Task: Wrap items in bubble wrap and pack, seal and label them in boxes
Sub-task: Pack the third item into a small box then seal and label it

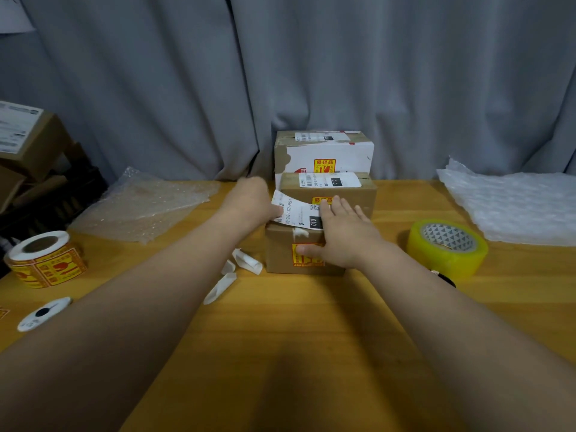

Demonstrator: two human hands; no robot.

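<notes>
Two bare forearms reach out from the bottom edge across the wooden surface (296, 338), and both hands meet at the nearest box (280, 257), a small brown carton standing at the middle. The shipping label (299, 213) lies across its top, long axis running left to right, its print turned sideways to the camera. The right end is down on the cardboard; the left end lifts and curls up off the box.

The left hand (249, 201) holds that raised left end, thumb on the paper, the other fingers hidden behind the hand. The right hand (346, 235) is spread flat, fingers straight on the label's right part, thumb reaching down the front face onto a yellow fragile sticker (307, 255).

Right behind stands a second brown box (364, 194), already labelled, and behind that a taller white-and-brown box (327, 151) against the grey curtain (156, 88).

Curled backing strips (246, 260) lie just left of the nearest box. Further left sit a roll of yellow stickers (43, 260) and a bubble wrap sheet (146, 204). To the right, a roll of clear tape (447, 247) and more white bubble wrap (514, 207).
</notes>
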